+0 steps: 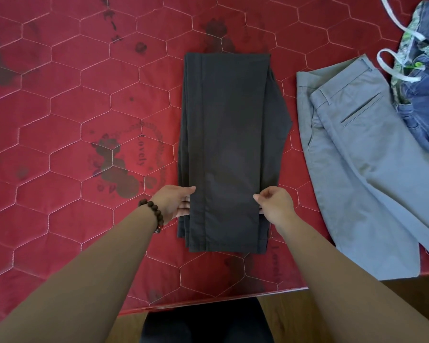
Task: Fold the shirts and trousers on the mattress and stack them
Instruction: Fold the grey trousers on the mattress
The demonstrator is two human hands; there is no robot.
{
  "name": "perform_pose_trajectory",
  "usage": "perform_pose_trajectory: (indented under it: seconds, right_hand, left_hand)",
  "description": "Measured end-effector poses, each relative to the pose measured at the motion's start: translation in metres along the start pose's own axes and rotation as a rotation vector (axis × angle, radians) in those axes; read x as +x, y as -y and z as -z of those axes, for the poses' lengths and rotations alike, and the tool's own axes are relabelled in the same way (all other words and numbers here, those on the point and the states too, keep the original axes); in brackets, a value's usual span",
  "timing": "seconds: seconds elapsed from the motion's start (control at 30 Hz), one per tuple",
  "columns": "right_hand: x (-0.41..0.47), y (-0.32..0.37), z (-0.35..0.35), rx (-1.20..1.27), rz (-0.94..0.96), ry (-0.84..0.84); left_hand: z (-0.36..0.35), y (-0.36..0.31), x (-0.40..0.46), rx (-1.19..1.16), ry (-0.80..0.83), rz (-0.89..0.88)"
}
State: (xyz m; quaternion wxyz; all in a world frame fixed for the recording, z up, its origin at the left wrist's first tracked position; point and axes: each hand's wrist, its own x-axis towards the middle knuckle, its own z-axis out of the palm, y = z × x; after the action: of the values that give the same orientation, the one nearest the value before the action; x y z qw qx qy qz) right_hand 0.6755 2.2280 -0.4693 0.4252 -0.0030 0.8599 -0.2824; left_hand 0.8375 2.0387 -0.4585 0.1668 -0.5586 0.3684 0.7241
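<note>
Head view shows the dark charcoal cotton trousers, folded into a long narrow panel, lying at the middle of the red hexagon-quilted mattress with their hems toward six o'clock. The left hand, with a brown bead bracelet on its wrist, grips the panel's nine o'clock edge, fingers tucked under the layers. The right hand pinches the three o'clock edge with curled fingers. At three o'clock of the panel lie the unfolded grey chino trousers, and beyond them, toward two o'clock, a blue denim garment with white drawstrings.

The risk, as I judge it, lies in the stacked layers: the hems near six o'clock already sit slightly uneven, and a bulge of fabric juts out along the three o'clock side. If the hands lift only the top layers, the lower ones may slide and the next fold come out crooked. A hasty fold could also trap the bulge.
</note>
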Motion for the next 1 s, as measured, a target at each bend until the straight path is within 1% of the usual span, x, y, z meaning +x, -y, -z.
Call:
perform_pose_trajectory:
  seconds: [0.23,0.33,0.43,0.53,0.63,0.73,0.83,1.0]
  right_hand:
    - [0.0,0.002,0.005,0.081,-0.025,0.04]
    - [0.0,0.006,0.006,0.145,-0.023,0.031]
    - [0.008,0.015,0.006,0.175,0.042,-0.036]
    - [0.027,0.036,0.006,0.128,0.113,-0.097]
    - [0.052,0.064,0.007,0.106,0.161,-0.13]
    - [0.08,0.095,0.014,0.074,0.221,-0.158]
    - [0.111,0.126,0.024,0.079,0.282,-0.192]
    - [0.158,0.173,0.04,0.109,0.3,-0.193]
  left_hand:
    - [-0.006,-0.005,-0.002,0.034,-0.068,-0.008]
    - [-0.008,-0.012,-0.001,0.132,-0.11,-0.122]
    - [-0.008,-0.032,0.009,0.106,-0.193,-0.258]
    - [-0.009,-0.063,0.026,0.118,-0.263,-0.335]
    - [-0.009,-0.093,0.046,0.17,-0.288,-0.385]
    - [-0.008,-0.121,0.062,0.271,-0.322,-0.426]
    - [-0.005,-0.152,0.081,0.298,-0.351,-0.477]
    - [-0.004,-0.206,0.108,0.382,-0.485,-0.6]
